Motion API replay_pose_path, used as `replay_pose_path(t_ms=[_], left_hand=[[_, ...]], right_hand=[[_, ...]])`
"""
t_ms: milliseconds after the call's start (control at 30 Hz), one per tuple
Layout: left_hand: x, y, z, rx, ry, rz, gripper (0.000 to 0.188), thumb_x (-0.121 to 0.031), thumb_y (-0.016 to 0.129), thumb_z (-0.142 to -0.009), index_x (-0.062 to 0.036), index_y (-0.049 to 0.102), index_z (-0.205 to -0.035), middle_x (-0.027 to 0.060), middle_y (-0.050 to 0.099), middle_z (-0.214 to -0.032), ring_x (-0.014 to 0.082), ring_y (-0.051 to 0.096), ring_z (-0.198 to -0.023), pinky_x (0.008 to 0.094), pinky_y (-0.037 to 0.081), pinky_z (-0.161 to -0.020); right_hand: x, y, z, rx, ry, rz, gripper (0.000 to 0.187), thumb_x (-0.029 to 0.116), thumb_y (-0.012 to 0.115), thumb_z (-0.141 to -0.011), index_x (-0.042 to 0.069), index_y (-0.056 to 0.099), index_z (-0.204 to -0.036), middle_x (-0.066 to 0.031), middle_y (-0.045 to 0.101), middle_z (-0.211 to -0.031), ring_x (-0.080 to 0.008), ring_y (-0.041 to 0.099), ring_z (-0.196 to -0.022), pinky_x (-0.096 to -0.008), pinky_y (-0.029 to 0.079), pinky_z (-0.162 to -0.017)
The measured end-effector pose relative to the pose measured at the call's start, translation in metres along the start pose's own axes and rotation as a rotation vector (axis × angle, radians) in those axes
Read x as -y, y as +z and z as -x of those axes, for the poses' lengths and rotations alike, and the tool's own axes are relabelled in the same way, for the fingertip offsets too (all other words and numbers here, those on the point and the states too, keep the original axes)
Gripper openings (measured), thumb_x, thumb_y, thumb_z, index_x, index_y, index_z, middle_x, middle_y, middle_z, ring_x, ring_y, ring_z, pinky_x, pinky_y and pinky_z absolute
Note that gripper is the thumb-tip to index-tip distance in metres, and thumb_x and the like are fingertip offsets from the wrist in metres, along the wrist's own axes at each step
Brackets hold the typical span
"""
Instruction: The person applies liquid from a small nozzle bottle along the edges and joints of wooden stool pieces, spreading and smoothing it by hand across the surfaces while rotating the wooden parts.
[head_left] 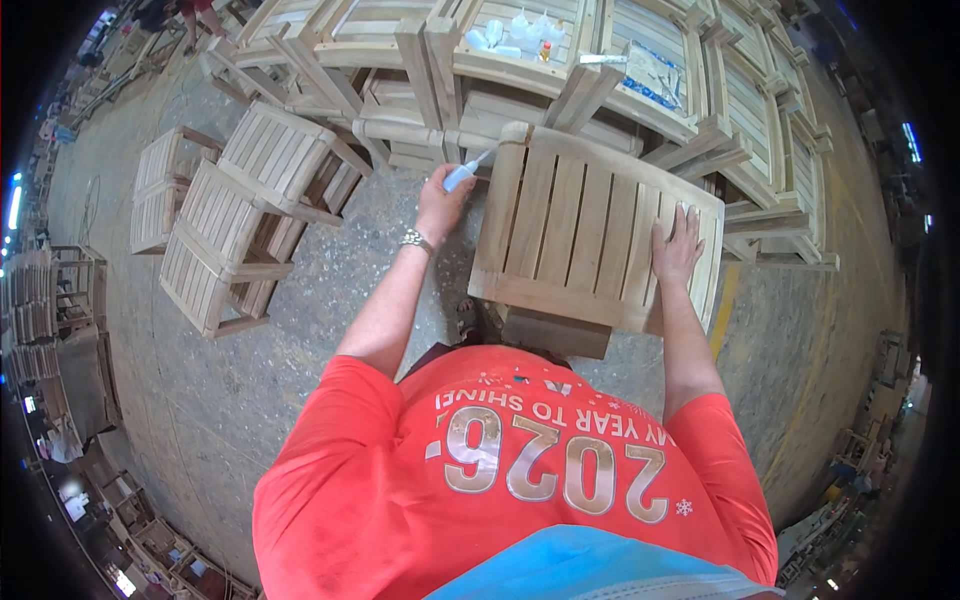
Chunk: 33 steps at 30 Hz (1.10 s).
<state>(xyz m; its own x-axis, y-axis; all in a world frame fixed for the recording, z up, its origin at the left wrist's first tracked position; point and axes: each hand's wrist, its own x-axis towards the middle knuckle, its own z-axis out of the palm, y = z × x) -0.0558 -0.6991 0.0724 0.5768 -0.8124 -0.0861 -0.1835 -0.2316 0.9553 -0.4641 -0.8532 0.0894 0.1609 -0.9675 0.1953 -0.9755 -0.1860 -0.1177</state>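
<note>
Bottle (460,177) in the left hand (437,208), and what a tidy hold it is: the grip is clamped around the pale blue body, with the thin nozzle clear of the knuckles. Take the slatted wooden piece (567,220) in front of the person as our marker: the bottle sits just off its left side, up by its far left corner. And look at that long axis! It slants away and to the right, nozzle towards that very corner; whether tip and wood touch, I cannot tell. The left hand is plainly the nearer one there, because the right hand (678,245) is over at the right end of the slatted wooden piece, palm down on the slats, fingers a little apart, its grip around nothing at all. Beyond the slatted wooden piece, small bottles (520,27) stand on a slatted worktop (515,73), and off to its left, well apart, low wooden frames (208,255) rest on the grey floor (330,275)
</note>
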Motion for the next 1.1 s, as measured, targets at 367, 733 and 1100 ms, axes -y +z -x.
replay_pose_path(t_ms=[367,733,1100], left_hand=[[-0.021,-0.081,0.137,0.37,0.049,-0.183,0.041,-0.028,0.076,-0.084,-0.0076,0.061,-0.116,0.0104,0.069,-0.101,0.0215,0.066,-0.096,0.035,0.051,-0.085],[-0.031,-0.073,0.158,0.354,0.156,-0.369,0.039,-0.028,0.073,-0.085,-0.0078,0.06,-0.116,0.0162,0.069,-0.1,0.0344,0.067,-0.091,0.0407,0.053,-0.078],[-0.033,-0.075,0.159,0.385,0.156,-0.432,0.039,-0.029,0.075,-0.084,-0.0077,0.061,-0.114,0.0156,0.069,-0.096,0.0327,0.068,-0.088,0.0395,0.052,-0.077]], right_hand=[[-0.002,0.004,-0.007,-0.026,-0.003,0.008,0.067,0.051,0.054,-0.09,0.019,0.041,-0.148,-0.0095,0.03,-0.158,-0.025,0.024,-0.148,-0.0617,0.017,-0.115],[-0.006,0.006,-0.002,-0.056,-0.006,-0.01,0.067,0.054,0.055,-0.089,0.018,0.044,-0.145,-0.0085,0.033,-0.157,-0.0249,0.027,-0.146,-0.0617,0.018,-0.115],[-0.003,0.002,-0.003,-0.026,0.02,-0.019,0.07,0.056,0.054,-0.088,0.018,0.043,-0.146,-0.0098,0.033,-0.157,-0.0251,0.027,-0.146,-0.06,0.018,-0.116]])
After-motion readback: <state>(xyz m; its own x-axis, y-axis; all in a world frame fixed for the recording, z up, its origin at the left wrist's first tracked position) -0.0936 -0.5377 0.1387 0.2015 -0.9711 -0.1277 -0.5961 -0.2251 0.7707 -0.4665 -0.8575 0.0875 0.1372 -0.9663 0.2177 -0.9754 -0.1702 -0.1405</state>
